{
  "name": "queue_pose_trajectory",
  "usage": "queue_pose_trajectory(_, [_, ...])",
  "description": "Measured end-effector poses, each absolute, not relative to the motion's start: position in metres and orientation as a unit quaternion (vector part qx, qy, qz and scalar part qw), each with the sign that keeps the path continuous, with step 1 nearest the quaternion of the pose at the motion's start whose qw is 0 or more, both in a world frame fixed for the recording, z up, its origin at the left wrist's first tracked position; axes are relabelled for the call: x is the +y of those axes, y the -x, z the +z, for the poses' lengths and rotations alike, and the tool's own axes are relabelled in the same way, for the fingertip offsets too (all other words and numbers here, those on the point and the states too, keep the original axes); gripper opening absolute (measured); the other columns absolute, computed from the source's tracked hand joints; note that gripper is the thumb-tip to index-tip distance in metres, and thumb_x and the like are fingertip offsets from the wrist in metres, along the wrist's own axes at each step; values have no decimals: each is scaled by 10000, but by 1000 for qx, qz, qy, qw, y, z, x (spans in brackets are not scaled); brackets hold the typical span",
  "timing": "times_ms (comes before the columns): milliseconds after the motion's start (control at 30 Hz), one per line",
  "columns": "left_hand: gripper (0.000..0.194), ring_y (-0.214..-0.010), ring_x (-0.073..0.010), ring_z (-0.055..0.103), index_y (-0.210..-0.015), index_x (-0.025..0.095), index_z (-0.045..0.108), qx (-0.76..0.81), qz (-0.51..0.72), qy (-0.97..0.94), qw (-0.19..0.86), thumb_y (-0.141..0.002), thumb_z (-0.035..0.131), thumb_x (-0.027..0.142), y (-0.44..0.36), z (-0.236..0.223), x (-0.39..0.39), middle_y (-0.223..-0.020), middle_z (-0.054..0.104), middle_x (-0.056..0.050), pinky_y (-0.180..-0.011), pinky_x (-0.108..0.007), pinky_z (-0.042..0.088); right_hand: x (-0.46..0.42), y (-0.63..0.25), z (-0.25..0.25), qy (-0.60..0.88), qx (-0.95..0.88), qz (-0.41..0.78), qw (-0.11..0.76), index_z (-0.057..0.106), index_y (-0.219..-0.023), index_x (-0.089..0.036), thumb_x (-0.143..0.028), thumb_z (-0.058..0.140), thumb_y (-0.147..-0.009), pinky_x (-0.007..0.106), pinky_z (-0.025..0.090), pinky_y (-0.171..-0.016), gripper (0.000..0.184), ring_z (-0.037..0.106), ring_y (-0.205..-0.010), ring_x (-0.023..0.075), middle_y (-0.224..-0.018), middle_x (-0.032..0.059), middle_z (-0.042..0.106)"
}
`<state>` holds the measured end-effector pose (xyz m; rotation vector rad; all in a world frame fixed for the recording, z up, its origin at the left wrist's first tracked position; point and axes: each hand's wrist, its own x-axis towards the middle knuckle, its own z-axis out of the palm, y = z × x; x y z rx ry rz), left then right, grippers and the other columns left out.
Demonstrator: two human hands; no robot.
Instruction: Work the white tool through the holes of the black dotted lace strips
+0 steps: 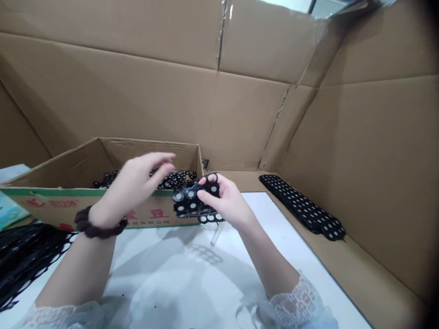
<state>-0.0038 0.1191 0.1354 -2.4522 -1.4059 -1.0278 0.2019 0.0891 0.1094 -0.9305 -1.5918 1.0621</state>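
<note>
My right hand point(224, 201) is closed on a small black plastic grid piece point(192, 205) with round white-filled cells, held above the white table top point(192, 274). My left hand point(137, 180), fingers stretched out and apart, hovers just left of that piece, over the front wall of a low cardboard box point(103, 201). It holds nothing that I can see. A dark scrunchie point(98, 226) sits on my left wrist.
The low box holds several loose black ring parts point(174, 179). A long stack of finished black grids point(303, 208) lies at the right along the tall cardboard wall point(370, 173). Black empty mesh strips point(24, 260) pile up at the left edge.
</note>
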Motion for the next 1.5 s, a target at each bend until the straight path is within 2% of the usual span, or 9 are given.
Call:
queue_pose_trajectory(133, [396, -957, -202, 594, -1155, 291, 538, -359, -279, 891, -6, -784, 548, 431, -16, 140, 90, -1098, 636, -2, -830, -286, 456, 93, -202, 107, 359, -634, 425, 537, 515, -870, -186, -269, 608, -709, 267, 422, -810, 205, 548, -865, 128, -908, 16, 581])
queue_pose_trajectory(300, [273, -868, -187, 631, -1059, 292, 613, -377, -338, 861, -53, -818, 516, 373, -23, 136, 90, -1014, 674, 21, -745, -262, 485, 88, -201, 111, 344, -646, 455, 507, 472, -910, -203, -297, 662, -660, 281, 435, -815, 329, 553, -903, 143, -937, 12, 575])
queue_pose_trajectory(533, [224, -833, -179, 638, -916, 224, 677, -381, -352, 823, -232, -811, 532, 359, -15, 142, 98, -903, 703, -4, -713, -248, 496, 75, -199, 118, 408, -723, 297, 472, 478, -889, -201, -256, 626, -683, 289, 394, -818, 259, 532, -893, 155, -940, 14, 571])
queue_pose_trajectory(667, [275, -712, -166, 633, -855, 181, 657, -428, -384, 796, -189, -814, 503, 405, -16, 139, 102, -784, 692, -19, -616, -243, 488, 74, -203, 119, 424, -730, 281, 456, 460, -882, -204, -265, 597, -701, 290, 400, -785, 235, 536, -864, 163, -928, 20, 575])
queue_pose_trajectory(800, [367, -701, -195, 624, -1042, 158, 564, -576, -512, 629, 102, -881, 360, 417, 0, 138, 109, -768, 651, -53, -622, -314, 459, 73, -208, 121, 423, -753, 294, 409, 479, -889, -206, -252, 599, -692, 292, 406, -766, 236, 534, -821, 157, -902, 9, 570])
queue_pose_trajectory(900, [434, -936, -291, 584, -1132, 131, 513, -622, -422, 618, 231, -917, 229, 379, 12, 133, 123, -981, 618, -141, -753, -412, 418, 75, -208, 120, 412, -733, 315, 441, 479, -897, -202, -277, 615, -687, 293, 403, -796, 262, 533, -865, 157, -939, 17, 568])
queue_pose_trajectory(1100, [419, -1209, -353, 380, -1197, 73, 489, -569, -298, 716, 274, -890, 312, 296, 8, 118, 144, -1311, 408, -219, -966, -478, 295, 88, -202, 113, 396, -645, 443, 480, 457, -943, -181, -215, 581, -698, 286, 422, -804, 277, 549, -886, 137, -976, 39, 572])
queue_pose_trajectory(1233, [352, -1072, -242, 519, -1168, 170, 519, -477, -353, 773, 226, -904, 329, 308, -3, 129, 119, -1154, 580, -98, -941, -383, 359, 92, -199, 112, 347, -604, 538, 475, 430, -946, -189, -107, 547, -682, 260, 451, -714, 300, 583, -772, 111, -883, 14, 617])
queue_pose_trajectory(1500, [306, -928, -167, 566, -1088, 171, 565, -302, -343, 881, 121, -860, 473, 353, -27, 129, 93, -1035, 616, -62, -841, -265, 426, 91, -201, 112, 333, -623, 515, 486, 594, -792, -155, -344, 665, -669, 279, 459, -703, 236, 604, -731, 150, -726, 11, 644])
